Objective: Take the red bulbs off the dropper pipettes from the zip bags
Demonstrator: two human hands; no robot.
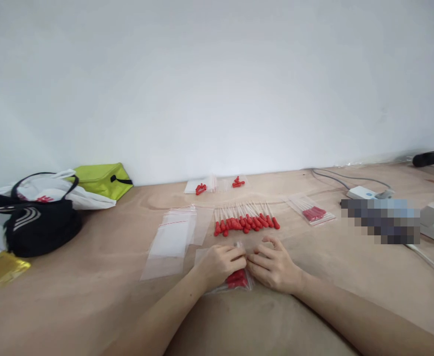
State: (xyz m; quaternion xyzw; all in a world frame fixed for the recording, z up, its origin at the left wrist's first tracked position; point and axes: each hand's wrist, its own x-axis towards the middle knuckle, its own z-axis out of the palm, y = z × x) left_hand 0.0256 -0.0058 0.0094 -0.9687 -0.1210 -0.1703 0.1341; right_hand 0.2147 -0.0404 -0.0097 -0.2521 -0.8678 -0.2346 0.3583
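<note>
Close in front of me on the table, a clear zip bag (237,284) has red-tipped sticks inside, their red ends showing through the plastic. My left hand (219,267) is closed over the bag's upper left side. From the right, my right hand (274,266) meets its fingertips at the bag's edge, with the fingers curled and pinching there; the exact grip is partly hidden. Just beyond my hands lies a row of white sticks with red bulb-like tips (244,222). Left of it are flat, overlapping zip bags (170,242).
A filled zip bag (313,213) lies to the right. Small red pieces (201,188) rest on plastic by the wall. At left are a black bag (42,227), a lime-green bag (100,179) and a gold packet (4,269). A power strip (361,193) with cables is at right.
</note>
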